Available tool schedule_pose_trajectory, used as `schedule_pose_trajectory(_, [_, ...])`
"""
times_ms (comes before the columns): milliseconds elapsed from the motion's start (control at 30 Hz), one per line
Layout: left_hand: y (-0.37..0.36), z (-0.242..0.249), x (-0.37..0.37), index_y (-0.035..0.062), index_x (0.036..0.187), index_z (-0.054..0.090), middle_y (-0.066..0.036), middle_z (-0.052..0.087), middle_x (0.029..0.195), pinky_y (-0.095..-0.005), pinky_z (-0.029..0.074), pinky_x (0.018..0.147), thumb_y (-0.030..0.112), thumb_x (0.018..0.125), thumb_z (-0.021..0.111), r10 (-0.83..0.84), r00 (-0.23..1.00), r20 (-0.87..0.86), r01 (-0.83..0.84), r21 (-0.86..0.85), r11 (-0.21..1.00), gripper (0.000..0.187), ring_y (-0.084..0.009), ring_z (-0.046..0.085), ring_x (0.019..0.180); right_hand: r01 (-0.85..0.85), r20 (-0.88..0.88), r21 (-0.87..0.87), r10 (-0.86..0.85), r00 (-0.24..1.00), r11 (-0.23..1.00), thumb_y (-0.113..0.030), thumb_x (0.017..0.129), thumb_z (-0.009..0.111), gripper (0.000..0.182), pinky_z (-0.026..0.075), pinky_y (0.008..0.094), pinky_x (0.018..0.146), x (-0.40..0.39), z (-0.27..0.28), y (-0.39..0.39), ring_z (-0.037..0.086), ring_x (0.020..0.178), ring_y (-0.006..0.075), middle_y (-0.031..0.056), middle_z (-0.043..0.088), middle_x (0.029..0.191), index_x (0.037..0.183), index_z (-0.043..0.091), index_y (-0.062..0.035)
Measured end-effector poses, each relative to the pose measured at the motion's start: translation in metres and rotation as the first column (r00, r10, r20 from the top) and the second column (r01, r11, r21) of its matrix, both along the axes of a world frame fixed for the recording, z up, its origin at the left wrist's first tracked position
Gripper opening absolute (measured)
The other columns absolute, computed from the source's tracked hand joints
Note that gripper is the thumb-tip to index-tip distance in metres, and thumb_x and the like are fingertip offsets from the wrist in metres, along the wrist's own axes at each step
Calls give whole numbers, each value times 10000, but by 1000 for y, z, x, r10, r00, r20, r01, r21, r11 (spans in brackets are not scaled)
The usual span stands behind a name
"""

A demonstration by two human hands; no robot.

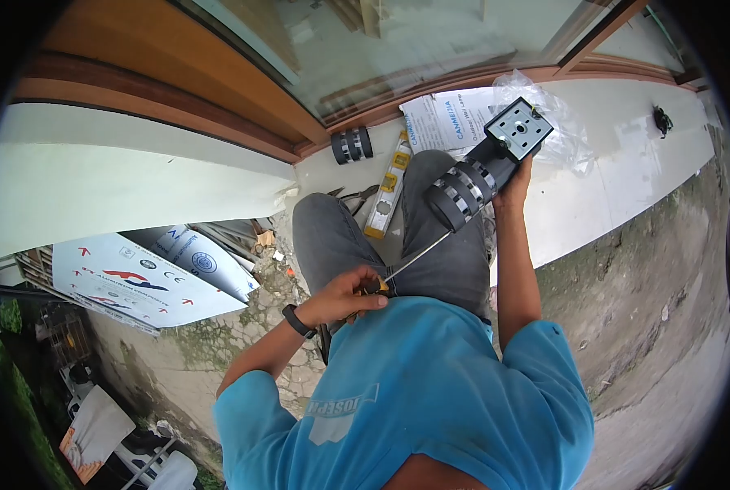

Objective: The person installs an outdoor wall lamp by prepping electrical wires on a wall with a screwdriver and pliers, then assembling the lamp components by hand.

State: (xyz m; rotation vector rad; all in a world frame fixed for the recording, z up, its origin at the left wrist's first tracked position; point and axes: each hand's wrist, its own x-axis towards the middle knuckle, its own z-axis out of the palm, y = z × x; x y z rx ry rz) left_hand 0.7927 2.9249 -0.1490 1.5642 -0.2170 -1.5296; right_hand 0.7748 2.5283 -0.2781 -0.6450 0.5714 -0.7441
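Observation:
My right hand (514,186) grips a black outdoor wall lamp (463,194) by its base, over my right knee. The lamp tilts, its ringed cylindrical end toward my lap and its silver mounting plate (520,129) facing up. In my left hand (350,296), close to my waist, is a screwdriver (418,258) with a yellow handle mostly hidden by the fingers. Its long shaft points up toward the lamp, the tip right at the cylinder's lower edge. Between my knees lie a yellow-and-silver spirit level (388,189) and pliers (363,198).
A second ringed black cylinder (352,145) stands by the wooden door frame (316,135). Printed white packaging (451,118) and clear plastic wrap (573,135) lie ahead. A small black item (662,122) sits far right on the ledge. Aluminium composite sheets (136,282) lean at left.

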Motion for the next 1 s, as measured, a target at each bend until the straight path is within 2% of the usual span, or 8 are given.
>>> schedule_pose_trajectory(33, [3,-16,1,41,1176,611,-7,603,791,-274,478,566,283,952,772,-51,771,634,131,-79,988,367,-85,579,656,2,11,5,-2,1000,1000,-431,1032,560,562,542,418,1011,-2,0,0,627,1191,271,159,610,1306,1413,465,-29])
schedule_pose_trajectory(133, [9,-22,8,45,1193,612,-2,602,794,-261,472,560,287,991,727,-47,422,906,174,-30,984,336,-71,559,634,69,-7,-45,-69,998,997,-444,1030,556,569,541,423,1013,-7,3,1,625,1199,272,161,614,1302,1416,464,-36])
schedule_pose_trajectory(200, [16,-28,9,35,1239,616,-6,587,771,-259,467,553,311,1037,654,22,997,-75,-27,-66,997,344,-99,556,586,84,-67,19,-83,994,996,-470,1013,581,597,552,426,994,-10,-16,-5,645,1161,273,160,619,1298,1414,476,-40])
schedule_pose_trajectory(267, [11,-20,10,35,1239,617,4,568,758,-242,456,546,320,1060,614,81,619,-781,-129,1,992,337,-91,546,571,62,-63,66,-58,996,996,-488,1008,584,599,550,423,990,-14,2,9,652,1146,272,151,633,1295,1402,507,-45])
schedule_pose_trajectory(400, [-6,20,33,54,1112,604,21,551,743,-217,441,537,301,1065,598,-223,958,-181,213,-71,974,251,-68,532,559,112,-7,180,-112,994,977,-513,1004,562,584,555,440,1000,-28,1,12,662,1150,272,131,662,1287,1385,541,-70])
schedule_pose_trajectory(667, [-24,50,102,0,1116,588,-73,633,762,-310,505,612,406,990,685,-660,702,268,619,228,752,436,-143,641,624,347,-29,222,-350,936,911,-489,980,587,549,546,447,1014,-53,0,10,648,1172,277,99,649,1295,1356,564,-90])
schedule_pose_trajectory(800, [-41,-6,138,2,1042,641,-149,674,797,-350,508,703,262,851,835,-68,586,807,79,26,996,376,-256,655,707,367,11,281,-385,923,887,-465,976,581,519,550,483,1010,-81,-13,-16,657,1160,314,115,665,1281,1355,576,-111])
schedule_pose_trajectory(1000, [-115,-100,177,83,1373,512,-230,567,1368,-519,510,977,483,792,854,-227,255,940,-370,312,875,784,-461,615,1170,30,153,445,-110,982,895,-637,920,486,765,583,566,950,-102,-42,-37,706,1039,391,231,702,1140,1345,571,-7])
